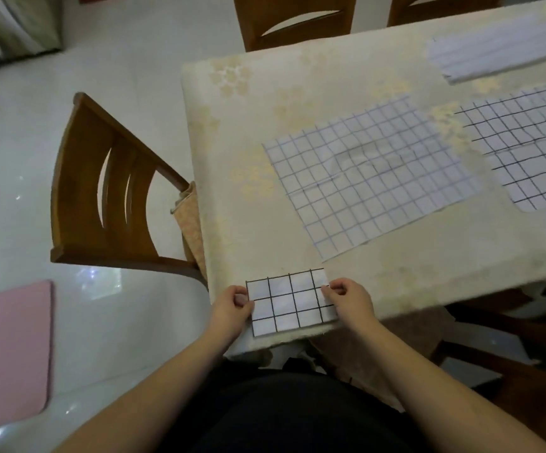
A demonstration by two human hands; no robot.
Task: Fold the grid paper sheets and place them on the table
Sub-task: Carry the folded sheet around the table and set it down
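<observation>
Nearest, at the near edge of the table (395, 282), a small folded grid sheet (292, 300) lies flat on the cloth, held from both sides. The left hand (234, 305) pinches its left edge, thumb on top, and the right hand (351, 299) pinches its right edge with curled fingers.

As a judgement, this paper is light, thin and limp. Folded into layers it should be a little stiffer, yet it will probably slide easily on the smooth tablecloth and spring open at the crease. Holding it by the two short edges, as now, looks sound; pressing along the fold would flatten it, and a rough pull could tear it.

Farther in, near the table's middle, a large unfolded grid sheet (373, 178) with pale blue lines lies flat, showing faint creases. To its right, partly cut off by the frame, is another grid sheet (526, 148) with dark lines. At the far right lies a lined sheet (494, 50).

No brand, label or readable writing shows; the sheets carry ruled lines only.

A wooden chair (101, 191) stands left of the table.
</observation>
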